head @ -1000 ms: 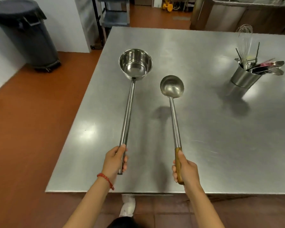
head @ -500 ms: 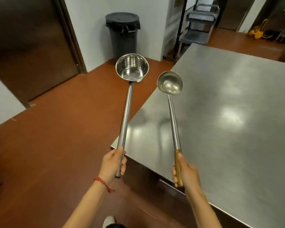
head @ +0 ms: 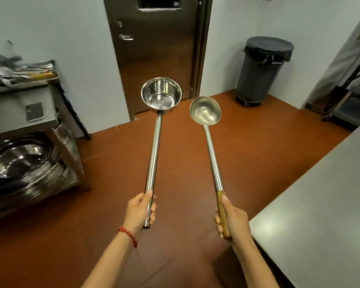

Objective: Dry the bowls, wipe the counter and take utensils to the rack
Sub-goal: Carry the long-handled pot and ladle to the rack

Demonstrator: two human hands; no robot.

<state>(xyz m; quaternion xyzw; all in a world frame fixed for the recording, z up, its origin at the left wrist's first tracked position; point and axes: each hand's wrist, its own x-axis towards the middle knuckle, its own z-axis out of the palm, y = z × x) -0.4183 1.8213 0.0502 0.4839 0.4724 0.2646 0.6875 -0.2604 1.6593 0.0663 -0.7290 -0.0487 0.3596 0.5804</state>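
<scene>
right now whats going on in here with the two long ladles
A person is carrying two long-handled utensils, one in each of their hands. The left hand grips the steel handle of a deep pot-shaped dipper, and the right hand grips the wooden handle of a round ladle. Both are held out over the red floor, bowls forward. The steel counter is on the right, and a rack with stacked bowls and utensils stands on the left.

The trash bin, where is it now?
The trash bin stands on the floor at the upper right of the head view, against the wall, right of the door.
</scene>
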